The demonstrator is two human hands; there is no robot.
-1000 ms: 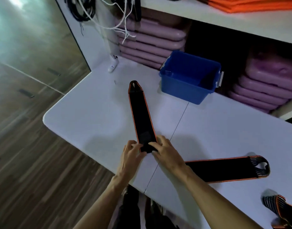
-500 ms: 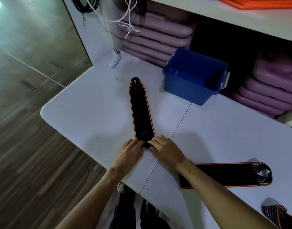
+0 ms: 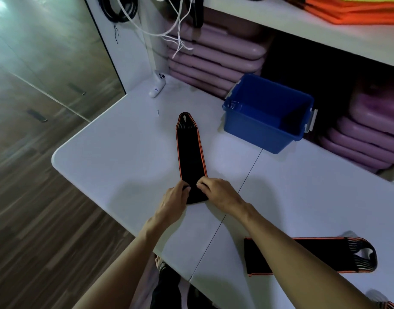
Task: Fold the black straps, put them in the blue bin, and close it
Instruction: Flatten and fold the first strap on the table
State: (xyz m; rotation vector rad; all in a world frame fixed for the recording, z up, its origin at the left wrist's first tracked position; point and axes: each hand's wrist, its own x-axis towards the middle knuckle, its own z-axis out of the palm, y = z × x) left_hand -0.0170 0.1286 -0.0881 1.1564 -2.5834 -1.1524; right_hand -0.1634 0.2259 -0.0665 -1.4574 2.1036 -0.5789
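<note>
Now both hands are working on the near end of one black strap point(image 3: 190, 157), which is lying flat on the white tabletop point(image 3: 107, 157) and pointing away from the person. The left hand point(image 3: 173, 202) is pinching the left edge of this end with curled fingers, and the right hand point(image 3: 218, 194) is pinching the right edge in the same way, so both are closed on the strap. The near end is looking thicker and rounded, as if it is being rolled or folded over. The far end, with its looped tip, is lying just beside the blue bin point(image 3: 269, 130), a little to its left, not touching it.

The bin is standing open on the tabletop, and its inside is looking dark. A second strap point(image 3: 338, 253) is lying across the tabletop to the right, partly under the right forearm, well apart from the bin. A third strap point(image 3: 386, 305) is only peeking in at the bottom right corner. A small white device point(image 3: 157, 85) is lying near the wall, and pink mats point(image 3: 216, 56) are stacked behind the bin.
</note>
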